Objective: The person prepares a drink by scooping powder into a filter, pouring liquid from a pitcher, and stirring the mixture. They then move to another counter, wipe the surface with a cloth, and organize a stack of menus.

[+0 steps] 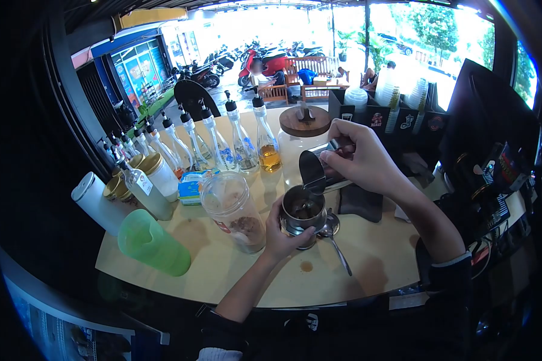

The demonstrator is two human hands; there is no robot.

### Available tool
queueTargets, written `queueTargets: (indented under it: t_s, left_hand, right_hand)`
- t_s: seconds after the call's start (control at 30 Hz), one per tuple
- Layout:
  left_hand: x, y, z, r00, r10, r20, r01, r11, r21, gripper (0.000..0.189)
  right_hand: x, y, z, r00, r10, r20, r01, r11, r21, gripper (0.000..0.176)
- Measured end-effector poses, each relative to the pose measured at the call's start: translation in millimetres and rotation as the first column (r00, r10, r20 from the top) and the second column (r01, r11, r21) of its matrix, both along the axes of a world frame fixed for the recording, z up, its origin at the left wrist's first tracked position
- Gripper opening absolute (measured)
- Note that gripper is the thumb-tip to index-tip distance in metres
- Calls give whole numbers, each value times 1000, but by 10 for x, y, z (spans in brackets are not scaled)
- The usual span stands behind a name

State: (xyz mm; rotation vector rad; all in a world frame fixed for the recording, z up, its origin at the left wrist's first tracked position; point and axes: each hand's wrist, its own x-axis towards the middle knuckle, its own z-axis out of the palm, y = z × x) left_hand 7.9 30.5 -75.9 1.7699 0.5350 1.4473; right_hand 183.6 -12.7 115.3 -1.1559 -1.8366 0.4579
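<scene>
Nearest, on the pale, curved table [214,280], a small brown spot [307,266] marks the surface. A shiny metal spoon [340,251] lies just beyond it, its handle pointing toward the wearer and a little right. To the left stands a translucent green plastic pitcher [153,243], leaning in this view, and nearer the middle a clear, wide-mouthed jar [235,210] with brown powder low inside.

The left hand [281,236] curls around a round silver metal cup [302,210], fingers and thumb on either side; its long axis is close to upright, mouth up. Whether its base touches the table cannot be told. The right hand [362,153], above and farther right, pinches a shiny metal vessel [312,173] whose dark oval face, probably its mouth, tips just over the cup's far rim. The cup thus lies below and left of the right hand, within the left.

Past them lie a dark folded cloth [361,203], a pump bottle of amber liquid [270,156] and a round brown wooden lid [305,123]; farthest out, a red motorcycle [274,63].
</scene>
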Motion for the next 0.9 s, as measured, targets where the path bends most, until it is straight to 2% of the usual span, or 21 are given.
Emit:
queueTargets:
  t_s: [0.13,0.23,0.3,0.4,0.5,0.57,0.63,0.77,0.9]
  left_hand:
    - [-2,14,-21,1000,1,-4,-1,1000,9,79]
    - [-14,28,-21,1000,9,-25,-9,1000,14,79]
    - [-28,22,-6,999,15,-31,-15,1000,10,79]
    - [-53,34,95,996,13,-88,-13,1000,4,80]
    - [-81,-57,338,984,60,-169,-58,998,21,80]
    - [-108,-122,546,921,117,-372,-136,990,-25,77]
    - [-102,-100,586,927,106,-361,-118,993,-11,75]
    - [-131,-68,705,942,25,-334,-44,998,-49,74]
    - [-161,-21,812,944,32,-328,-53,997,-56,76]
  right_hand:
    - [23,-39,32,999,-21,26,21,1000,-1,16]
    - [59,8,-11,1000,-19,-20,19,1000,-5,15]
    - [88,48,-43,999,-34,22,34,999,32,15]
    - [94,46,-59,999,-31,17,30,999,44,16]
    - [72,-31,-2,997,-50,53,47,997,55,19]
    - [63,-23,-29,999,-37,-10,37,999,35,22]
    - [66,-41,-15,997,-52,54,46,992,115,23]
    - [41,-76,38,997,-53,53,46,991,127,24]
    - [-1,-43,51,1000,-22,22,19,992,127,24]
